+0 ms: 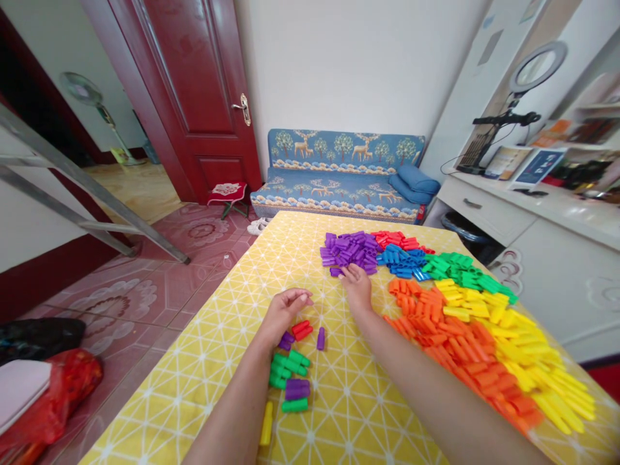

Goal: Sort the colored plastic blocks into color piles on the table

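Observation:
Several small coloured plastic tubes lie in sorted heaps on the table. My right hand (357,289) reaches to the near edge of the purple heap (351,247), its fingertips closed on a purple plastic tube (336,272). Nearer to me on the left, my left hand (285,311) hovers with curled fingers, and nothing shows in them. Under and beside it lie red tubes (301,330), a partly hidden purple group (287,340) and one lone purple tube (320,339). Closer in sit green tubes (290,365), another purple group (297,389), a green tube (295,405) and a yellow one (266,423).
Heaps of red (394,240), blue (403,261), green (460,270), orange (450,336) and yellow tubes (523,342) spread along the right side. A patterned yellow cloth (208,381) covers the table. Beyond stand a blue sofa (334,174) and a white cabinet (557,278).

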Available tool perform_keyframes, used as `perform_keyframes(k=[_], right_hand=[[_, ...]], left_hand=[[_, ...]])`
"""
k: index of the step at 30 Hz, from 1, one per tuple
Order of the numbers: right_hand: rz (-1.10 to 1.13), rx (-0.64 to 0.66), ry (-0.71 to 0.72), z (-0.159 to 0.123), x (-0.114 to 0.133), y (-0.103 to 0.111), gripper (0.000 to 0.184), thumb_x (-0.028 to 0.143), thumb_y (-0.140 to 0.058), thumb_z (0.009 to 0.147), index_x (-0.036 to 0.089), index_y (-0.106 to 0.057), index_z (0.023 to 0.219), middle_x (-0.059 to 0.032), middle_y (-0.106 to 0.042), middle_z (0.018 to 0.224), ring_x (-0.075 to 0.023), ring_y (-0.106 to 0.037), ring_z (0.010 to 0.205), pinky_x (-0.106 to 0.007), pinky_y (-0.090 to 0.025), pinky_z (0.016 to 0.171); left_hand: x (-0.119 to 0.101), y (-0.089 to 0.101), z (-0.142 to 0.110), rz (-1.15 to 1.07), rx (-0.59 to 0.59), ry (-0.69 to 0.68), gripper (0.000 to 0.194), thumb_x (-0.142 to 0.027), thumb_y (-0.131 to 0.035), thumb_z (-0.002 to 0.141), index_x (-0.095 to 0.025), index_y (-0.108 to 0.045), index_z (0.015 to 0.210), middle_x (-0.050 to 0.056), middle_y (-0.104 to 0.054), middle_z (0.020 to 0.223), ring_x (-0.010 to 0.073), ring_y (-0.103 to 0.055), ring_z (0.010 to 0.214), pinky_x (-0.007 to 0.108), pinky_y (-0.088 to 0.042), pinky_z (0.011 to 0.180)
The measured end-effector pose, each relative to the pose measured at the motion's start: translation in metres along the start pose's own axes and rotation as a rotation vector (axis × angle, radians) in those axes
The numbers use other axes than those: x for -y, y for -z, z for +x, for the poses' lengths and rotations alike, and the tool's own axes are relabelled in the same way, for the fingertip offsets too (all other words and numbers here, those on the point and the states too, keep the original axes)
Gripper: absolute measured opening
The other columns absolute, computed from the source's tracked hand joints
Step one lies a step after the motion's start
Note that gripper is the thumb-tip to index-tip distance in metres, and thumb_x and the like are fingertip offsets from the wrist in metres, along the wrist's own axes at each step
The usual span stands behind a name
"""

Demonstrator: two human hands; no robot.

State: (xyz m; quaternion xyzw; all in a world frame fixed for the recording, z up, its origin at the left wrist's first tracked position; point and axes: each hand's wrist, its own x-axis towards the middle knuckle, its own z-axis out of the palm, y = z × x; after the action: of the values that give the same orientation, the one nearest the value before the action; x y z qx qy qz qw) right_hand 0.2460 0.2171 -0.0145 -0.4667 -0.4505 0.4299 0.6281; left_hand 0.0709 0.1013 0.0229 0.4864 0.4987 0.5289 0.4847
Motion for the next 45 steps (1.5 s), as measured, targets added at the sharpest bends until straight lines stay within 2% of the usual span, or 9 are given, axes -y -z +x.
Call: perform_keyframes(k=[9,14,18,23,26,29,37,41,45], right_hand=[[-0.082,-0.011,0.084,-0.047,0.015,0.017,0.042,0.031,-0.061,0.071,0.017,-0.058,0.111,-0.0132,-0.061,0.118,-0.0241,-0.057,0.113,-0.04,-0.047,0.093],[-0.39,0.386,0.176,-0.094,0.04,0.03,0.022,0.03,-0.067,0.075,0.019,-0.067,0.093,-0.0032,-0.063,0.087,-0.0134,-0.056,0.065,-0.028,-0.048,0.063],[-0.498,0.62,0.265,-0.115,0.048,0.036,0.044,0.022,-0.077,0.067,0.022,-0.067,0.109,-0.0013,-0.059,0.093,-0.0112,-0.053,0.065,-0.027,-0.047,0.064],[-0.446,0.721,0.237,-0.122,0.047,0.039,0.029,0.018,-0.074,0.07,0.023,-0.071,0.098,0.0007,-0.059,0.083,-0.0102,-0.052,0.063,-0.024,-0.044,0.061],[-0.377,0.663,0.163,-0.11,0.047,0.039,0.015,0.018,-0.074,0.066,0.021,-0.071,0.08,0.0017,-0.06,0.074,-0.0106,-0.053,0.061,-0.023,-0.043,0.058],[-0.274,0.387,0.043,-0.071,0.046,0.04,0.013,0.024,-0.075,0.06,0.019,-0.069,0.07,-0.0001,-0.064,0.068,-0.0143,-0.058,0.062,-0.025,-0.047,0.058],[-0.181,0.049,-0.013,0.042,0.053,0.032,0.037,0.031,-0.074,0.058,0.016,-0.068,0.09,-0.0078,-0.071,0.089,-0.0203,-0.066,0.075,-0.035,-0.054,0.069],[-0.17,0.093,0.03,-0.007,0.06,0.018,0.05,0.03,-0.07,0.065,0.019,-0.061,0.113,-0.012,-0.061,0.122,-0.0249,-0.062,0.105,-0.042,-0.051,0.088],[-0.435,0.495,0.224,-0.121,0.06,0.018,0.054,0.04,-0.069,0.072,0.023,-0.058,0.122,-0.0124,-0.051,0.137,-0.0288,-0.045,0.129,-0.05,-0.036,0.106]], left_hand=[[0.004,0.001,0.0,-0.002,0.004,-0.004,0.036,-0.046,-0.07,0.075,-0.016,-0.071,0.092,0.007,-0.073,0.085,0.0205,-0.064,0.087,0.031,-0.044,0.087],[0.007,0.001,0.001,-0.018,0.006,0.0,0.034,-0.045,-0.069,0.076,-0.016,-0.071,0.094,0.006,-0.072,0.086,0.019,-0.064,0.084,0.03,-0.045,0.084],[0.007,0.001,0.001,-0.02,-0.001,-0.003,0.032,-0.043,-0.07,0.075,-0.016,-0.071,0.093,0.005,-0.072,0.085,0.0191,-0.063,0.086,0.029,-0.044,0.085],[0.007,0.001,0.001,-0.018,-0.003,-0.002,0.033,-0.043,-0.07,0.075,-0.016,-0.071,0.093,0.006,-0.072,0.087,0.02,-0.064,0.088,0.03,-0.045,0.086],[0.006,0.001,0.001,-0.014,-0.007,0.0,0.034,-0.045,-0.071,0.074,-0.017,-0.071,0.093,0.006,-0.072,0.087,0.0205,-0.065,0.088,0.03,-0.045,0.086],[0.004,0.001,0.0,-0.012,-0.01,0.007,0.034,-0.045,-0.071,0.074,-0.016,-0.071,0.091,0.006,-0.073,0.086,0.0208,-0.065,0.088,0.031,-0.045,0.086],[0.0,0.0,-0.001,-0.018,-0.019,0.019,0.035,-0.046,-0.072,0.073,-0.016,-0.072,0.091,0.007,-0.073,0.084,0.021,-0.066,0.087,0.031,-0.046,0.086],[0.004,0.001,0.0,-0.052,-0.023,0.028,0.034,-0.045,-0.072,0.073,-0.016,-0.072,0.092,0.006,-0.073,0.086,0.0199,-0.066,0.087,0.03,-0.046,0.087],[0.005,0.005,0.004,-0.293,-0.057,0.073,0.034,-0.043,-0.073,0.074,-0.015,-0.071,0.092,0.006,-0.072,0.083,0.0174,-0.066,0.083,0.031,-0.047,0.089]])
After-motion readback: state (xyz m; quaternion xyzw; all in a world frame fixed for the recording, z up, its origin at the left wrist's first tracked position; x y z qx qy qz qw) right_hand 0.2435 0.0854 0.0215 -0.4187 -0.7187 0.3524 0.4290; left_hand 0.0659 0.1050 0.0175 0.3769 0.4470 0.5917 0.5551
